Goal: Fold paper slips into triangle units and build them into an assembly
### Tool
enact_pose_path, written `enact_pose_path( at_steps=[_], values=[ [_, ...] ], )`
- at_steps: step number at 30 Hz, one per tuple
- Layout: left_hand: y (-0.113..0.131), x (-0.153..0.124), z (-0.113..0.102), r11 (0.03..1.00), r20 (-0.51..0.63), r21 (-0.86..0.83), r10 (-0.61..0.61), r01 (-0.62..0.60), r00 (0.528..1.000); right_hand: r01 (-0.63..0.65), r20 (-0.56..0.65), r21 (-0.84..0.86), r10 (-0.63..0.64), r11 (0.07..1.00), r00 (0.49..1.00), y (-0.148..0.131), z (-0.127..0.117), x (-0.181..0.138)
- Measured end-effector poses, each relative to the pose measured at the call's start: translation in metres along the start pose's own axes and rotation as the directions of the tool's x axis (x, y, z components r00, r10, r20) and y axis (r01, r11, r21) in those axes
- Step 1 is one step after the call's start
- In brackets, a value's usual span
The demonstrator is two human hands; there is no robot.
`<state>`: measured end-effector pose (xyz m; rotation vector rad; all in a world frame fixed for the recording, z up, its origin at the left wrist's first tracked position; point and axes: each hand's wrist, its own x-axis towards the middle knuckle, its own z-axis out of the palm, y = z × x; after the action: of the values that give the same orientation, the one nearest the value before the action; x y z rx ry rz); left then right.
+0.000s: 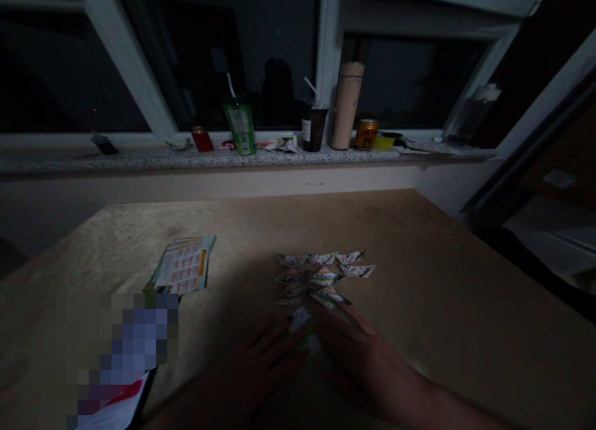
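A small piece of printed paper [302,319], pale with some green, lies between my two hands low in the middle. My left hand [267,352] has its fingers on the paper's left side. From the right, my right hand [365,355] grips the other side, one finger reaching out towards the folded pieces. Both hands are dim, and some fingertips are hidden. Just beyond them, several folded paper boats [326,276] made of printed paper sit in rows on the wooden table [419,281].
To the left lies a stack of printed leaflets [181,265], with a dark-edged flat object [123,399], partly pixelated, nearer me. On the windowsill [162,162] stand a green cup [241,127], a dark cup [314,127], a tall pink flask [347,107], a gold can [366,135] and a red jar [202,139].
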<state>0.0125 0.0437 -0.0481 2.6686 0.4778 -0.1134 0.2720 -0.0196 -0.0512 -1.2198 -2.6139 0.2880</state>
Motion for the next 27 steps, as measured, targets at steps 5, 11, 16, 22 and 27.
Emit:
enact_pose_path(
  at_steps=[5, 11, 16, 22, 27],
  values=[
    [0.000, 0.002, -0.002, 1.000, 0.025, -0.001, -0.002, 0.002, 1.000, 0.030, -0.089, -0.011, -0.031, 0.999, 0.996, 0.002, 0.006, 0.009],
    [-0.004, 0.002, 0.000, 0.999, 0.023, -0.031, 0.022, -0.021, 1.000, 0.025, -0.022, -0.120, -0.028, 0.992, 0.999, 0.004, 0.013, 0.018],
    [-0.001, 0.006, 0.000, 1.000, 0.105, 0.009, -0.027, 0.026, 0.994, 0.023, 0.072, -0.092, -0.017, 0.995, 0.997, 0.004, 0.006, 0.023],
    [0.003, 0.004, -0.006, 0.999, 0.112, 0.008, -0.045, 0.045, 0.993, 0.007, 0.074, -0.051, -0.003, 0.999, 0.997, 0.005, 0.000, 0.024],
    [-0.002, -0.001, -0.005, 1.000, 0.101, 0.013, -0.013, 0.012, 0.995, 0.005, 0.040, -0.043, -0.003, 0.999, 0.999, 0.005, 0.002, 0.023]
  ],
)
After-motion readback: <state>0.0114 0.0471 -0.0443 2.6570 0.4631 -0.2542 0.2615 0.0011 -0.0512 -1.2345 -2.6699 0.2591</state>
